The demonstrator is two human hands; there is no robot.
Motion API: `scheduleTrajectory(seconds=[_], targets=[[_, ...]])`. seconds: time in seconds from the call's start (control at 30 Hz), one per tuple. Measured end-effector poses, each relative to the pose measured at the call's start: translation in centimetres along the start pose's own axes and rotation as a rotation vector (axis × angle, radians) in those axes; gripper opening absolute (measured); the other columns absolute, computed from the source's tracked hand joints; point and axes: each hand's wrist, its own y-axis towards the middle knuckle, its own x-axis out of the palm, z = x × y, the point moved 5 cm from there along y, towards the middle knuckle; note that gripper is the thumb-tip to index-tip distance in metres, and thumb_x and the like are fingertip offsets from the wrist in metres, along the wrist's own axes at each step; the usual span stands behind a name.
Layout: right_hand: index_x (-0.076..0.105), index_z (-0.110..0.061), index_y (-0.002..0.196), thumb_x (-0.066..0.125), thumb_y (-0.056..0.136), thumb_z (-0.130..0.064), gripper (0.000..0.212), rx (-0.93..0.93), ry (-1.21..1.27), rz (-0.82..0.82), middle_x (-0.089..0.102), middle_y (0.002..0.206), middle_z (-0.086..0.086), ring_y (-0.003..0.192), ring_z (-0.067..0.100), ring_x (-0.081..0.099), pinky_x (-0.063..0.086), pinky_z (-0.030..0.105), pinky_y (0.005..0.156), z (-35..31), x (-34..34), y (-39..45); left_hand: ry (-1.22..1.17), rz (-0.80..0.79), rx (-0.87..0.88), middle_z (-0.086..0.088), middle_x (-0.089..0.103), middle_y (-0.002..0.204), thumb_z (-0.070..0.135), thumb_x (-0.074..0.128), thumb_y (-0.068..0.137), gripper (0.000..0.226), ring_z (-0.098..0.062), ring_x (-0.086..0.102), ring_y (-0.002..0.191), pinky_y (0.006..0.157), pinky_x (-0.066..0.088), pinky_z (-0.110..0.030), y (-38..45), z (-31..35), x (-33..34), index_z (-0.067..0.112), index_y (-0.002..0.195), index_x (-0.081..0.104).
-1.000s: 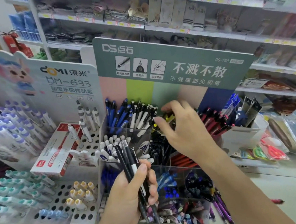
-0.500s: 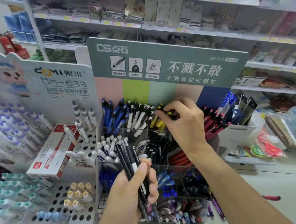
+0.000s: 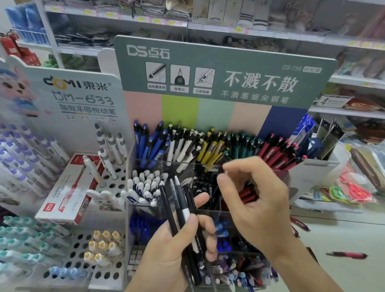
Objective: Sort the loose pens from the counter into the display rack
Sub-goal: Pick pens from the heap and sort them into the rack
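My left hand [image 3: 163,257] grips a bundle of several black pens [image 3: 182,203], tips down, in front of the clear tiered display rack [image 3: 278,178]. The rack's back row holds blue, white, yellow [image 3: 210,149], green and dark red pens in separate sections. Above the rack's middle tier hovers my right hand [image 3: 255,205], fingers loosely bent, holding nothing. A loose red pen [image 3: 347,254] lies on the counter at the right, and more red pens [image 3: 300,225] show just past my right wrist.
A white peg-hole rack [image 3: 80,245] with capped pens stands left, a red-and-white box [image 3: 69,191] resting on it. A green sign board [image 3: 227,75] rises behind the clear rack. Packaged goods and scissors [image 3: 354,191] lie right; shelves fill the background.
My right hand has pulled back from the yellow pens in the back row toward me and now hangs empty over the middle tier. The left hand keeps its bundle.
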Motion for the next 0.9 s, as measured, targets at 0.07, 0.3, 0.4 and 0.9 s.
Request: scheduleTrajectory(seconds=[0.07, 0.3, 0.4, 0.9], targets=[[0.066, -0.018, 0.089, 0.072, 0.092, -0.016, 0.007, 0.176, 0.174, -0.155, 0.066, 0.072, -0.014, 0.059, 0.009, 0.061, 0.047, 0.021, 0.056, -0.7, 0.1, -1.6, 0.006, 0.037, 0.011, -0.016, 0.053, 0.082, 0.020, 0.065, 0.088, 0.052, -0.025, 0.053, 0.064, 0.056, 0.049, -0.032, 0.2, -0.1, -0.5, 0.002, 0.136, 0.057], [0.067, -0.027, 0.087, 0.087, 0.075, -0.024, 0.023, 0.528, 0.201, -0.426, 0.070, 0.066, -0.004, 0.051, 0.012, 0.059, 0.045, 0.020, 0.053, 0.1, 1.7, -6.7, -0.044, 0.092, 0.065, -0.006, 0.053, 0.085, 0.023, 0.056, 0.095, 0.034, -0.016, 0.053, 0.074, 0.070, 0.055, -0.028, 0.9, -0.5, -0.8, 0.010, 0.123, 0.070], [0.071, -0.029, 0.090, 0.086, 0.078, -0.015, 0.024, 0.591, 0.223, -0.392, 0.075, 0.073, -0.007, 0.062, 0.011, 0.069, 0.054, 0.020, 0.063, 0.4, 1.8, -6.7, 0.013, 0.136, 0.077, -0.007, 0.053, 0.083, 0.027, 0.054, 0.096, 0.031, -0.019, 0.058, 0.078, 0.083, 0.059, -0.051, 1.1, -0.8, -0.9, 0.011, 0.113, 0.073], [0.075, -0.025, 0.085, 0.087, 0.079, -0.010, 0.020, 0.809, 0.361, -0.300, 0.077, 0.075, 0.006, 0.066, 0.026, 0.074, 0.062, 0.043, 0.069, 0.9, 2.8, -7.2, 0.309, 0.243, 0.283, 0.008, 0.073, 0.084, 0.049, 0.072, 0.076, 0.023, -0.013, 0.070, 0.088, 0.087, 0.054, -0.047, 0.9, -0.7, -1.9, 0.037, 0.095, 0.078]])
